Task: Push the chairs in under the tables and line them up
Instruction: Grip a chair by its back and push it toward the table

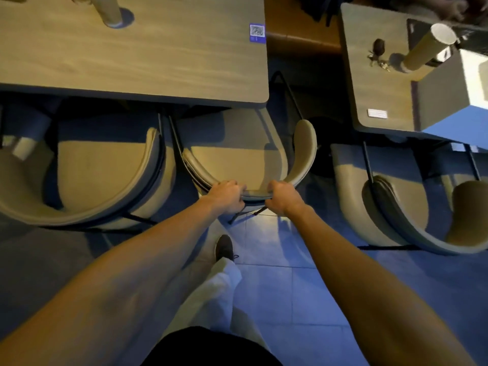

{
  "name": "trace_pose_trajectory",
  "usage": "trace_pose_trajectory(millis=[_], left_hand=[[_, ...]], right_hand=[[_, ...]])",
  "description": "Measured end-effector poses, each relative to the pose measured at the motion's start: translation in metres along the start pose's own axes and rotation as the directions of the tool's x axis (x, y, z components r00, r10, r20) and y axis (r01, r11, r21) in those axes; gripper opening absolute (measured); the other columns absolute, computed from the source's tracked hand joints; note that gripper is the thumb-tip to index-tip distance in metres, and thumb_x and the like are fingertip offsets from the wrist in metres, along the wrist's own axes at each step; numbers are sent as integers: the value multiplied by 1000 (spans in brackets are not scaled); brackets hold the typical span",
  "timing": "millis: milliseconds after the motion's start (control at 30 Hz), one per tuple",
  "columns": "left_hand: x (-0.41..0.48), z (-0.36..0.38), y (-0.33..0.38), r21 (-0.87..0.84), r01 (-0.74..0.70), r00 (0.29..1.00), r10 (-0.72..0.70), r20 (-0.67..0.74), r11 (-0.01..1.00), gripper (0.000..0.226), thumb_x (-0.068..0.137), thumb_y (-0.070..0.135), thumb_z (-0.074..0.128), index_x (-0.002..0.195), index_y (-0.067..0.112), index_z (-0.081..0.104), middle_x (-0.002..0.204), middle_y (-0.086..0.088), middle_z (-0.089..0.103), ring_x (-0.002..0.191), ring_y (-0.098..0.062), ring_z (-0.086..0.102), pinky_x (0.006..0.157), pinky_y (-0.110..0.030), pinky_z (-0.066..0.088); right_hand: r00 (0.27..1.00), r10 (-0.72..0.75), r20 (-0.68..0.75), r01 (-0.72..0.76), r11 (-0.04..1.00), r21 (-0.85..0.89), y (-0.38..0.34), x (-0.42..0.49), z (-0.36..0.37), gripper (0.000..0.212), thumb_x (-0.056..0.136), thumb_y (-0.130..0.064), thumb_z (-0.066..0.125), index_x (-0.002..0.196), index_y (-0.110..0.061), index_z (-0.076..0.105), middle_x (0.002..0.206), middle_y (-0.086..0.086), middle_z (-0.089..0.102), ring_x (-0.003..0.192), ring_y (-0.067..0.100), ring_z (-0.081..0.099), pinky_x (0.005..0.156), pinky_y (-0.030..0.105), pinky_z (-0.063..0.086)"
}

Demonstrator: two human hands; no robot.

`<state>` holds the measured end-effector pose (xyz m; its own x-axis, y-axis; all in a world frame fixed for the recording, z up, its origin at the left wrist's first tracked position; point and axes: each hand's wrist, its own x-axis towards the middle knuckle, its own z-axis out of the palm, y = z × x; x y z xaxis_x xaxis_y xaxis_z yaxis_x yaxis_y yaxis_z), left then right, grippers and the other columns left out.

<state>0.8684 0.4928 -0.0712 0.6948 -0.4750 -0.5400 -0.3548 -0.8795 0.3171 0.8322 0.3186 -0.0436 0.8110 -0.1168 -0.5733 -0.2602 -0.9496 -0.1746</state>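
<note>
A beige chair with a curved backrest (303, 143) stands at the right end of a long wooden table (158, 64), its seat partly under the tabletop. My left hand (227, 196) and my right hand (284, 196) both grip the top of its backrest, side by side. A second beige chair (111, 165) stands close on its left, also partly under the same table. A third beige chair (396, 207) stands at the right in front of a smaller table (375, 88), turned at an angle and further out.
Paper cups stand on both tables (111, 11) (427, 46), with keys (377, 52) and an open laptop (449, 88) on the smaller one. A brown bench (298, 33) lies beyond the gap between tables. My shoe (224, 247) is on the tiled floor behind the chair.
</note>
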Motion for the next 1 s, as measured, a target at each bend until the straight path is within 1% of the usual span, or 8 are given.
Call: trace_pose_trajectory(millis=[133,300,433,533,633,700,833,1000], left_hand=[[22,15,6,68,12,994,-19,106,998,59,93,35,51,149,25,37,150,-1,45,137,-27,39,116,-52,17],[44,16,18,131,34,988,-54,148,991,54,92,28,52,144,28,41,140,-3,54,125,-28,51,106,-47,29],[56,29,33,226,113,983,-141,115,968,52,94,26,54,144,29,40,132,-6,58,120,-30,55,106,-49,30],[62,34,45,260,201,970,-229,78,944,51,92,28,60,141,31,44,126,-4,60,116,-29,57,104,-50,30],[65,38,52,285,221,971,-239,29,933,53,91,30,63,140,30,45,118,-2,64,108,-28,62,95,-44,37],[68,40,50,279,190,981,-196,-7,941,54,89,34,65,140,29,47,117,-2,66,106,-27,64,88,-40,44],[69,38,43,251,71,997,-72,-7,965,60,86,40,68,141,32,47,119,-2,66,107,-25,63,76,-35,48],[68,40,40,218,32,995,-52,85,975,69,83,38,72,146,33,43,119,-4,66,108,-26,62,74,-33,47]], right_hand=[[999,-52,-1,52,994,-94,17,24,3,41,90,-25,58,130,-16,57,128,11,57,118,33,49,100,46,47],[991,-130,27,131,923,-362,40,42,6,43,89,-21,55,132,-22,53,130,4,58,121,33,40,105,48,36],[963,-269,4,219,777,-591,54,53,10,42,90,-20,58,131,-22,53,124,2,63,122,34,41,100,51,34],[937,-345,56,288,672,-683,67,73,9,37,93,-24,59,130,-25,56,122,1,66,120,32,44,100,48,32],[908,-402,120,373,639,-673,83,97,7,39,90,-26,64,128,-30,59,117,1,70,119,30,52,110,55,24],[881,-438,177,440,624,-646,88,108,3,42,86,-33,68,127,-35,59,115,0,71,115,28,60,110,51,29],[823,-523,221,529,566,-633,92,115,-2,47,85,-46,70,129,-32,59,111,1,72,102,26,68,91,37,48],[789,-586,183,552,545,-631,93,106,4,44,87,-47,69,128,-33,60,108,3,72,98,28,69,78,36,50]])
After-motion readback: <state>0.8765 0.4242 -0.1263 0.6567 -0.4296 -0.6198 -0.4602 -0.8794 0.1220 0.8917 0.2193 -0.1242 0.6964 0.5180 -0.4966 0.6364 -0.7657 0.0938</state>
